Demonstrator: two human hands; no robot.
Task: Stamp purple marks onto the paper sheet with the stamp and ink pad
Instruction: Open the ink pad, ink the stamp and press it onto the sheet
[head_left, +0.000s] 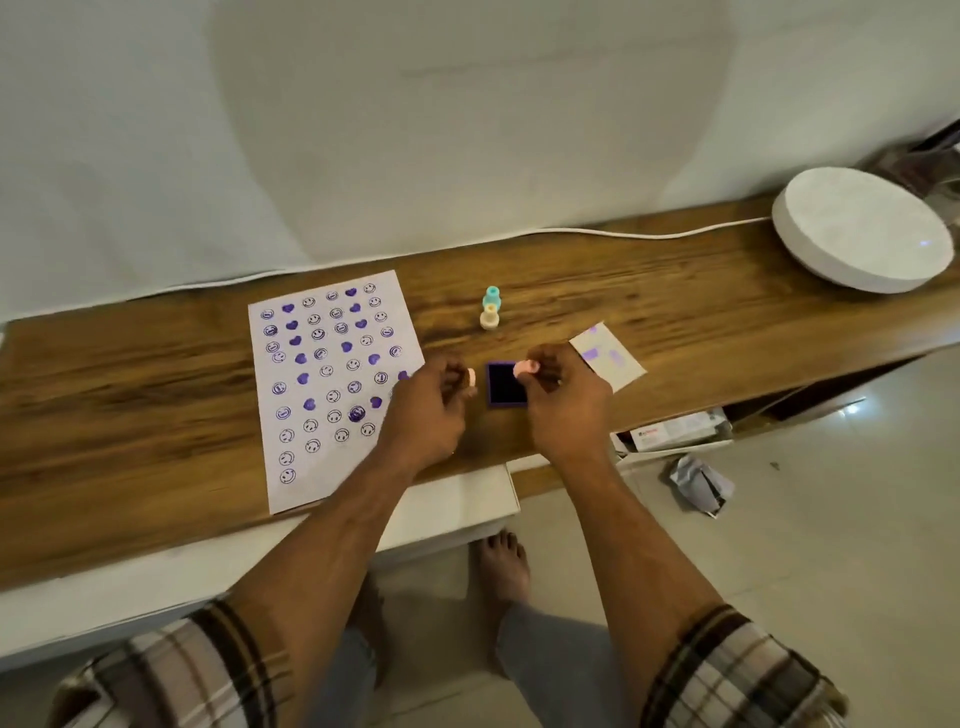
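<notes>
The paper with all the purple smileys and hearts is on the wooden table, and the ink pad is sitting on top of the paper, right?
Not quite. The head view shows the ink pad sitting on the bare wooden table, to the right of the paper, not on top of it. The rest is right: the paper lies on the table and is covered with purple smileys and hearts.

Ink pad right of paper sheet, on the table.

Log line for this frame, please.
phase: inking | right hand: pink stamp over ink pad | left hand: pink piece | sheet: mostly stamped
</notes>
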